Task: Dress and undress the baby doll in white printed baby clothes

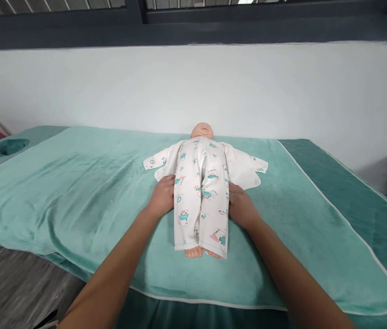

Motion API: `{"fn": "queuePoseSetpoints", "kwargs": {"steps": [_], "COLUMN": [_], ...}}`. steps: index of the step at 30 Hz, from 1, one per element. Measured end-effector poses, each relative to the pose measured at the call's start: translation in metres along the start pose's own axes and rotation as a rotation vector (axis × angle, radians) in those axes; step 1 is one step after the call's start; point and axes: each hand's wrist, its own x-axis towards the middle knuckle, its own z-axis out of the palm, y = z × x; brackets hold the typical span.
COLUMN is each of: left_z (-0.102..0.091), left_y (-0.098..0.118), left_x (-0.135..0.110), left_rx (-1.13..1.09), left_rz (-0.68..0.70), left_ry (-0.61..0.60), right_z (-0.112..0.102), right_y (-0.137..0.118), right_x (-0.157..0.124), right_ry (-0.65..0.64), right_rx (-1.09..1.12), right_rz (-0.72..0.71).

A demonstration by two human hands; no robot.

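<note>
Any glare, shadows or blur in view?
Head view: left hand, right hand and printed trousers look fairly crisp; soft shadow darkens the blanket beside the right forearm; glare is one bright patch at the window; the floor looks streaky, perhaps blurred.

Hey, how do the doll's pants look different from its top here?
The pants are printed along their length; the top shows mostly plain white, with print at its sleeve ends. The pants' legs run toward the camera, whereas the top's sleeves spread sideways. Both are white with teal in the print.
</note>
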Motion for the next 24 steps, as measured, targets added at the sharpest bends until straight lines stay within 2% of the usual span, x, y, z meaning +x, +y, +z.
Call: {"fn": "queuePoseSetpoints", "kwargs": {"steps": [3,6,8,10,13,15,18,20,24], "left_z": [-0.003,-0.008,-0.012,-0.014,-0.013,-0.010,-0.003,0.000,0.002], "left_y": [0.003,0.005,0.004,0.002,-0.005,-0.012,-0.021,-0.023,-0.019], "left_x": [-0.008,-0.015,-0.017,-0.018,-0.015,-0.012,-0.008,-0.006,-0.006], "left_rx": [0.004,-0.045,-0.145,-0.278,-0.376,-0.324,-0.099,0.073,0.270], "left_rz": [-0.001,-0.081,-0.174,-0.304,-0.566,-0.695,-0.700,-0.682,-0.767], "left_ry": [-0.029,-0.007,0.062,0.174,0.356,0.425,0.407,0.358,0.297], "right_z": [-0.006,-0.012,-0.015,-0.019,-0.024,-0.028,-0.032,-0.034,-0.039], "right_y": [-0.007,-0.014,-0.011,0.003,0.039,0.064,0.085,0.085,0.070], "right_x": [-0.011,-0.019,-0.020,-0.019,-0.014,-0.011,-0.010,-0.009,-0.006], "right_ry": [0.002,0.005,0.021,0.092,0.268,0.321,0.292,0.261,0.169], "right_rx": [0.056,0.159,0.255,0.262,0.010,-0.191,-0.363,-0.409,-0.396], "right_rz": [0.001,0.070,0.157,0.286,0.465,0.557,0.684,0.744,0.888]}}
